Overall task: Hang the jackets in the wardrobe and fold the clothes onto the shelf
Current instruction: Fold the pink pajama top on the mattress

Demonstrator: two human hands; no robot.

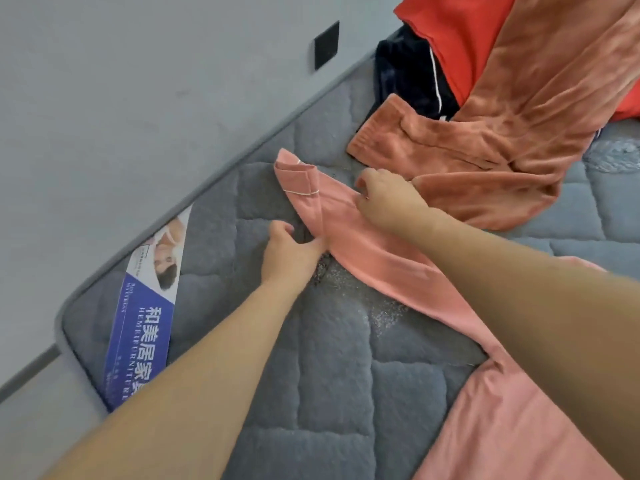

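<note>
On the grey quilted mattress (pixel 329 393): pink garment (pixel 381 265), sleeve stretched toward the wall. Left hand (pixel 289 252) pinches the sleeve's near edge; right hand (pixel 388 197) grips its far edge. Beyond: orange fleece garment (pixel 502 133), red and navy clothing.

A grey quilted fabric mattress (pixel 322 358) is lying against a plain grey wall (pixel 138 81) that is bearing a black square switch plate (pixel 326 45).

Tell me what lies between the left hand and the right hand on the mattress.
In the head view, only the pink sleeve lies between the left hand and the right hand; both hold it on the grey mattress.
</note>
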